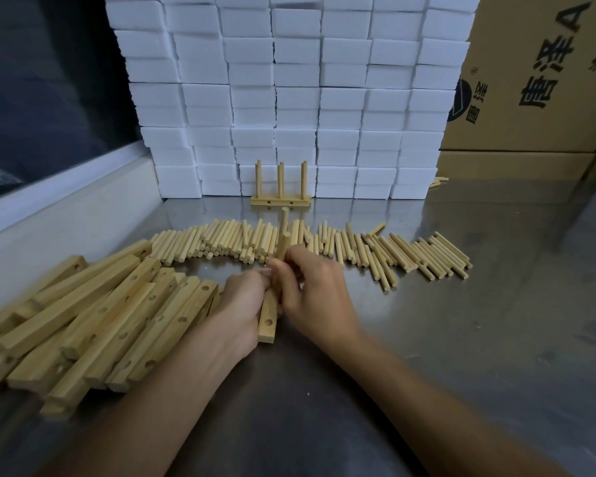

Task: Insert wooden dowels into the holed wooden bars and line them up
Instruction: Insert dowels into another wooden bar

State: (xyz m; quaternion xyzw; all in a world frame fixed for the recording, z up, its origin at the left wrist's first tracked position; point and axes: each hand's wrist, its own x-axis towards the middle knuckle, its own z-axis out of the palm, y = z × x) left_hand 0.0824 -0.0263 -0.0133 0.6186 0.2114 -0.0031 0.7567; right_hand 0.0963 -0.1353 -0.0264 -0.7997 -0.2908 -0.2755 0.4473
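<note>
Person is working mid-insertion: left hand [243, 297] is gripping a holed bar [268, 320] lying on the metal table [461, 321], fingers curled round its far part, near end with one empty hole sticking out toward the camera; right hand [312, 287] is pinching a dowel [283, 235] standing upright out of the bar, fingertips closed on its lower part, both hands pressed close together over the bar. Dowel is looking seated or nearly seated in a far hole, depth is hidden by fingers so cannot tell. One finished bar with three dowels [280, 187] is standing at the back, just in front of the stack of white foam blocks [289, 98], so the lineup is only starting. Loose dowels [375, 249] are lying in a wide row just beyond the hands, spare bars [93, 311] are piled on the left, touching the left wrist area. Cardboard box [530, 80] is sitting at the right rear. Next move is likely needing a push straight down to seat this dowel, then a reach to the row for another one to fill the remaining holes, keeping the bar steady so it is not tipping
</note>
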